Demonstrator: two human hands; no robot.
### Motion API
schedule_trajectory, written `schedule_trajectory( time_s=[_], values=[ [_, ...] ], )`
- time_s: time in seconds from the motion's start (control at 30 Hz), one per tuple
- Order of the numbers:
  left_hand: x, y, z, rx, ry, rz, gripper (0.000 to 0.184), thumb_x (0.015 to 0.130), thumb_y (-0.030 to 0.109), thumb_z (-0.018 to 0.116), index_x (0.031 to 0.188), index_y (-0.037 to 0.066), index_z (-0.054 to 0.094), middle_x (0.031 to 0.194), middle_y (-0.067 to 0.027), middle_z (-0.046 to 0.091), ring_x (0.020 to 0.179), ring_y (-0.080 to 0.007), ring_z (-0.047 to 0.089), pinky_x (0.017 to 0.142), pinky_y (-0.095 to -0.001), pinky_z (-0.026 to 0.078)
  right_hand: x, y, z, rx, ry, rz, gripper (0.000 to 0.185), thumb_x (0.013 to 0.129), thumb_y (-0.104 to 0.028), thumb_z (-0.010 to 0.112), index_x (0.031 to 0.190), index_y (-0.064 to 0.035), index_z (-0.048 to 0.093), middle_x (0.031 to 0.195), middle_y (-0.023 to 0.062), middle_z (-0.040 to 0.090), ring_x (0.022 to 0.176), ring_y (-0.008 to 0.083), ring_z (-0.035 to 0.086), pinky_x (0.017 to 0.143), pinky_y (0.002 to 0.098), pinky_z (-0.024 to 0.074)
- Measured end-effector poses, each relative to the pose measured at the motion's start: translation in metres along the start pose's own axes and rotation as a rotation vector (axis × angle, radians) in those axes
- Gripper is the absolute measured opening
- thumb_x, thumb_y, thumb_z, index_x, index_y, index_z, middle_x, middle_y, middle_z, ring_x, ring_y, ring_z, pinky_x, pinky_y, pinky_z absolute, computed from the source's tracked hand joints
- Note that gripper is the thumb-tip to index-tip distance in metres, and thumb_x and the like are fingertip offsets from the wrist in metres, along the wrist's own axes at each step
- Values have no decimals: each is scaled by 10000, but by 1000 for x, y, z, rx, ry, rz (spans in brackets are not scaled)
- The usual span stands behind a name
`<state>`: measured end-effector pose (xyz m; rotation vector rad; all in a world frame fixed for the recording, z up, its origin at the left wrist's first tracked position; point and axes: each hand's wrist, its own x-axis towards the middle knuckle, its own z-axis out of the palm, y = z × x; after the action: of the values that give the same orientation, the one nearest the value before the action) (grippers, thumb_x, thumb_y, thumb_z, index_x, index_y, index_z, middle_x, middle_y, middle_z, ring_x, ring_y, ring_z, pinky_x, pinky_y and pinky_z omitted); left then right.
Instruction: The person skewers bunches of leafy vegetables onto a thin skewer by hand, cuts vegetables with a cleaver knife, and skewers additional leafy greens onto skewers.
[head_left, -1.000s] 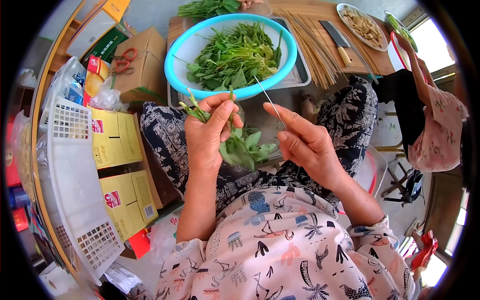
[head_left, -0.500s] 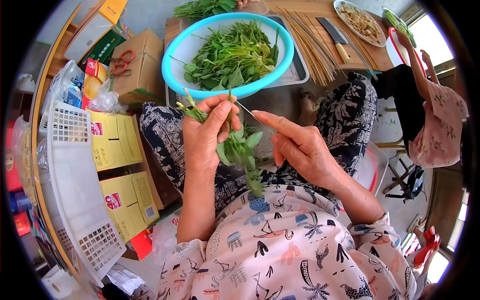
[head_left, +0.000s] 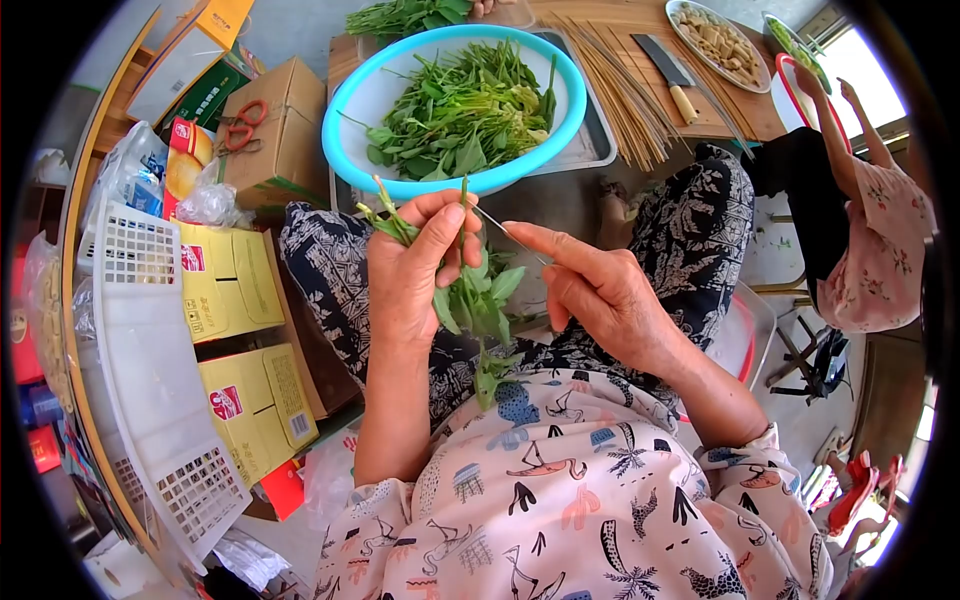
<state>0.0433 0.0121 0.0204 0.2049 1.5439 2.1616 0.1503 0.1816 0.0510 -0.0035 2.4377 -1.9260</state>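
Food-prep room, home or eatery unclear: basin (head_left: 578,95), greens (head_left: 455,115), cleaver (head_left: 660,60), cartons (head_left: 262,400).

The leafy green stems (head_left: 478,300) in my left hand (head_left: 408,270) poke up past my thumb, leaves drooping below; the thin, shiny skewer (head_left: 490,216) in my right hand (head_left: 605,298) slants toward them.

Bright light fills a window (head_left: 868,70) right of the wooden surface (head_left: 762,122). A pale bluish wall (head_left: 298,25) stands behind, wooden shelving (head_left: 118,95) lines the left, and the floor (head_left: 800,428) is light grey.
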Motion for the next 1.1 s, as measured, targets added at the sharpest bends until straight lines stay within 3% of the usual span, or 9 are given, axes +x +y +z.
schedule_trajectory(
  time_s=[0.57,0.83,0.93,1.1],
  values=[
    [-3,3,3,47,-26,8,216,878,181,627,973,-14,625,789,-43,630,564,-86,554,414,-169,315,0,0,-1,-4,8,7,415,881,0,432,1291,-11,493,568,53,503,524,107,499,548,265,448],
    [-2,-5,12,82,-84,-40,174,858,137,648,950,-10,635,818,-44,640,614,-78,570,421,-169,311,10,3,1,33,19,101,162,918,-78,464,1008,1,572,559,40,531,526,77,505,497,259,402],
    [4,-19,11,343,-45,277,87,841,58,661,892,0,622,824,-27,626,731,-69,556,673,-214,448,18,16,1,197,51,171,138,935,-108,478,964,-11,571,573,7,535,530,49,480,494,220,374],
    [6,-17,5,455,0,209,98,852,85,655,888,6,610,767,2,597,668,-59,513,612,-215,422,30,23,-3,419,148,140,122,939,-129,531,960,-14,566,626,-12,557,551,20,461,495,174,346]
  ],
)
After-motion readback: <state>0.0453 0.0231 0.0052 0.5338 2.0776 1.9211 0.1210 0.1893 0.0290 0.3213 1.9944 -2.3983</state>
